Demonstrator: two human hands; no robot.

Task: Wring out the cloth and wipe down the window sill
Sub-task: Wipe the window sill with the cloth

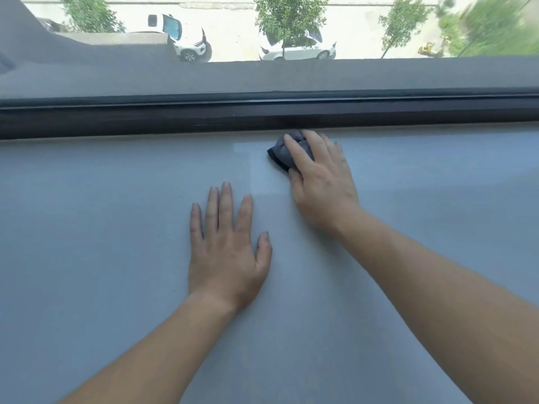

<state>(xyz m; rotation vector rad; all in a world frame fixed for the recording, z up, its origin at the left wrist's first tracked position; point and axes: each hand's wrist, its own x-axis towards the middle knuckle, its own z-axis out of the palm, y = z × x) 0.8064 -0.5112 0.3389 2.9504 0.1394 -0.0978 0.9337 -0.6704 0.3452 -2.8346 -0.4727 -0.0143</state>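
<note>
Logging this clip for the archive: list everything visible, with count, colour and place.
window sill: one, grey-blue, foreground
cloth: one, dark grey, bunched on sill by window frame
window frame: one, black, sill's far edge
outer ledge: one, grey, beyond glass
cars: two, white, street below
trees: three, green, along street
left hand: one, flat on sill, empty
right hand: one, gripping cloth

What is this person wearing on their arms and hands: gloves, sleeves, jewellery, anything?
Nothing that shows. The left hand and right hand are bare, with no gloves, rings or plasters, and the fingernails look short and unpainted. The left forearm and right forearm are bare too as far as the picture reaches: no sleeve cuff, watch or bracelet in view.
</note>
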